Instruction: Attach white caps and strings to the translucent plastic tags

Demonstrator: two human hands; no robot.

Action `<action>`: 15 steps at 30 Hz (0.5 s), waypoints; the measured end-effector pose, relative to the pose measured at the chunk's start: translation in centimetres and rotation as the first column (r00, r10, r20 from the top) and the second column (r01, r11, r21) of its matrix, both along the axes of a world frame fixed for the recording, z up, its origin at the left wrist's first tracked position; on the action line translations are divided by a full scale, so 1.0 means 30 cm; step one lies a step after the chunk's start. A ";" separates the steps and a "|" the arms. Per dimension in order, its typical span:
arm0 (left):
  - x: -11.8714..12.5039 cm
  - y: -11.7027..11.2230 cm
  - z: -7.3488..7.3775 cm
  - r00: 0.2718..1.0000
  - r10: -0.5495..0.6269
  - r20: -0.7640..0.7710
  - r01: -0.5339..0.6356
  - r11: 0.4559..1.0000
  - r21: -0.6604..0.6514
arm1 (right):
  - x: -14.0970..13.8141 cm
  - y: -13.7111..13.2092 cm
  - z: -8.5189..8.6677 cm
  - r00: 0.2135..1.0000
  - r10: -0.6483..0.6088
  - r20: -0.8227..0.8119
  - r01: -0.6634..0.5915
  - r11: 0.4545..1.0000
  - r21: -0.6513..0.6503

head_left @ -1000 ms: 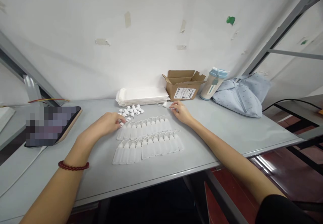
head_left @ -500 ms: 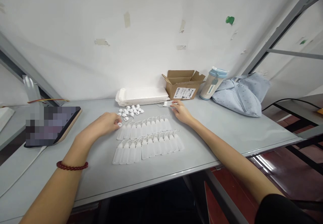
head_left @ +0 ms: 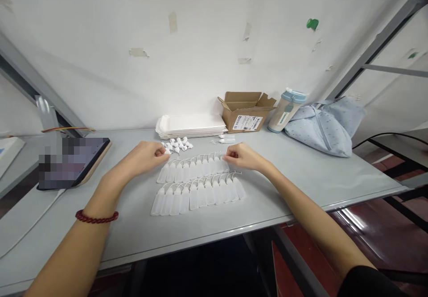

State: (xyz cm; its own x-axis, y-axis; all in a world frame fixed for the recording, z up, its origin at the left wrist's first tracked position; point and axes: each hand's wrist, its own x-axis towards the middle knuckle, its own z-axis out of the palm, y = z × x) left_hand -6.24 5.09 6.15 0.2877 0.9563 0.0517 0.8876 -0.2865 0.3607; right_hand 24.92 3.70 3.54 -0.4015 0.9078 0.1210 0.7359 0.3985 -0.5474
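Observation:
My left hand (head_left: 145,156) is pinched at the front edge of a pile of small white plastic caps (head_left: 176,145), with a white bit showing at its fingertips, likely a cap. My right hand (head_left: 239,156) has its fingers curled over the far end of the upper row of translucent plastic squeeze bottles (head_left: 192,170), and nothing shows in them. A lower row of the same thin-nozzled bottles (head_left: 197,197) lies closer to me. One lone bottle (head_left: 226,140) lies on its side behind the upper row.
The grey table (head_left: 267,185) holds a stack of white paper trays (head_left: 190,125), an open cardboard box (head_left: 245,117), a tumbler with a blue lid (head_left: 286,111) and a pale blue cloth bag (head_left: 319,128). A blurred tablet (head_left: 72,163) lies at left.
My right hand has moved left and toward me, off the lone bottle, to the upper row. My left hand has moved up to the cap pile. The view has shifted slightly.

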 end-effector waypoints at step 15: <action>0.136 -0.051 -0.034 0.988 -0.123 0.093 0.104 0.977 0.187 | 0.008 0.034 -0.035 0.960 -0.160 0.228 0.167 0.986 -0.013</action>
State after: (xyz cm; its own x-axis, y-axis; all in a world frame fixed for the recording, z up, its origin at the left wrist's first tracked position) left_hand -2.15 3.56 5.14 0.3778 0.8898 0.2559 0.8063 -0.4521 0.3815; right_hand 25.15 4.71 2.49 -0.2609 0.9653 0.0144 0.8955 0.2475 -0.3700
